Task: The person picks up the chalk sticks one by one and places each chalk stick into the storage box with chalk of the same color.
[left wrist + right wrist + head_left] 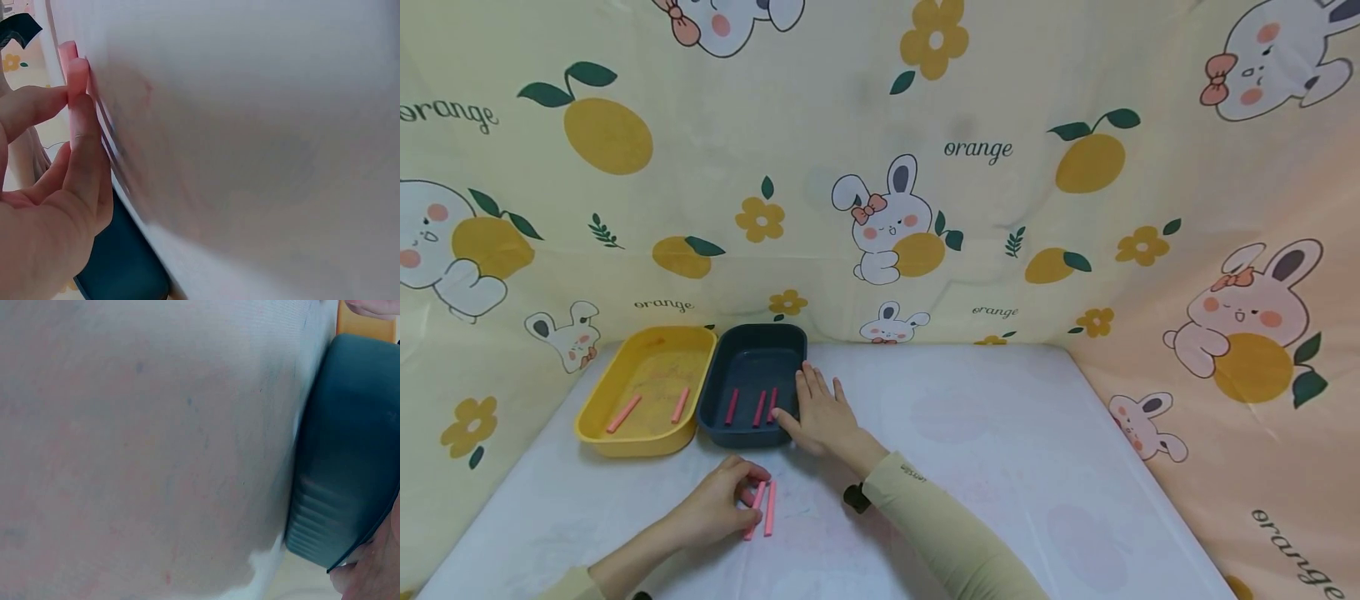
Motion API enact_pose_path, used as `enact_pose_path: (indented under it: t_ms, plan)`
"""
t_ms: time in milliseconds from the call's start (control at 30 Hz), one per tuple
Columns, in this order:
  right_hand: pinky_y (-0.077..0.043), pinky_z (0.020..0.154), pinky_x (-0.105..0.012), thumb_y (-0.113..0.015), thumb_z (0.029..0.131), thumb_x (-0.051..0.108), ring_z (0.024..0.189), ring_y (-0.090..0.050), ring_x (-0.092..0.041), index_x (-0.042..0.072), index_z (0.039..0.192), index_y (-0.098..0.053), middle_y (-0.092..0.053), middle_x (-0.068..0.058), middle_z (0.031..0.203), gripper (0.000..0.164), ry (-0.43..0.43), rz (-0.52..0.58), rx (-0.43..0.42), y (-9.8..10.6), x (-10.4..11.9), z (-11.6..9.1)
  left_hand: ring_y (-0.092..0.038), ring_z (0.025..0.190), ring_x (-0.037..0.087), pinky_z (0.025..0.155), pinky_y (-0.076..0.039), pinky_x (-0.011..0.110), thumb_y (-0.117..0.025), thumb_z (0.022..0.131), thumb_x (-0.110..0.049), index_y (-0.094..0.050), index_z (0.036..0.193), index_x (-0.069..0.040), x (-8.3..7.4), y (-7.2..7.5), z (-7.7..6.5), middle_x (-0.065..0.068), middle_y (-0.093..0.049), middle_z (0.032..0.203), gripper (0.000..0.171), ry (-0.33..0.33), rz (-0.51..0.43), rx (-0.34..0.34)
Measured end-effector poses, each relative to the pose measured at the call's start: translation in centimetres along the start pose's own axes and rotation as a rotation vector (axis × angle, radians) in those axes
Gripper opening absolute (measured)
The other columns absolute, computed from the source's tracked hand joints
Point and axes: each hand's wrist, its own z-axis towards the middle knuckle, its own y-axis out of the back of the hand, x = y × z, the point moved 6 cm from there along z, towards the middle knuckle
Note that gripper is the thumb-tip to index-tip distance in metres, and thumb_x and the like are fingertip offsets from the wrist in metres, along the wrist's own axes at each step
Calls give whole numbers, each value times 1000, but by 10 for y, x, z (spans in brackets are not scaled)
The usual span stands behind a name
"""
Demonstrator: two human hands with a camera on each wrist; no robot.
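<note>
My left hand (724, 498) pinches a pink chalk-like stick (756, 510) between thumb and fingers, low over the white table. A second pink stick (770, 508) lies just right of it. In the left wrist view, the pinched stick (77, 76) overlaps the other. My right hand (826, 417) rests with straight fingers along the right side of a dark blue tray (752, 437), its thumb over the near right rim. Inside that tray lie three darker magenta sticks (732, 407). The yellow tray (640, 446), left of the blue one, holds two pink sticks (624, 414).
The two trays stand side by side at the back left of the white table (970, 467). Behind and beside the table hangs a cream cloth (820, 108) printed with rabbits and oranges. Faint coloured smudges mark the table near my hands.
</note>
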Motion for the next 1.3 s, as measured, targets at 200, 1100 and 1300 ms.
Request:
enact_pose_path:
  t_ms: [200, 1100, 1300]
  plan:
    - [-15, 126, -54, -29, 106, 66, 159, -17, -28, 4, 165, -18, -11, -11, 174, 86, 3, -3, 1, 0, 1, -1, -61, 88, 17, 65, -52, 24, -86, 76, 2, -68, 120, -1, 0, 1, -3, 6, -56, 104, 48, 6, -43, -19]
    - [-14, 126, -54, -28, 106, 65, 160, -14, -25, 5, 166, -17, -10, -10, 174, 85, -7, 8, 6, -3, -2, 0, -63, 101, 26, 78, -59, 22, -76, 86, 9, -57, 136, 2, -14, 53, -5, 18, -51, 132, 54, -157, -206, -304]
    - [-15, 126, -55, -27, 107, 65, 160, -14, -26, 5, 166, -17, -10, -11, 174, 86, -1, 1, 6, -1, -1, -1, -60, 104, 29, 79, -56, 18, -74, 90, 8, -53, 138, 2, -11, 65, -1, 19, -50, 137, 54, -184, -173, -356]
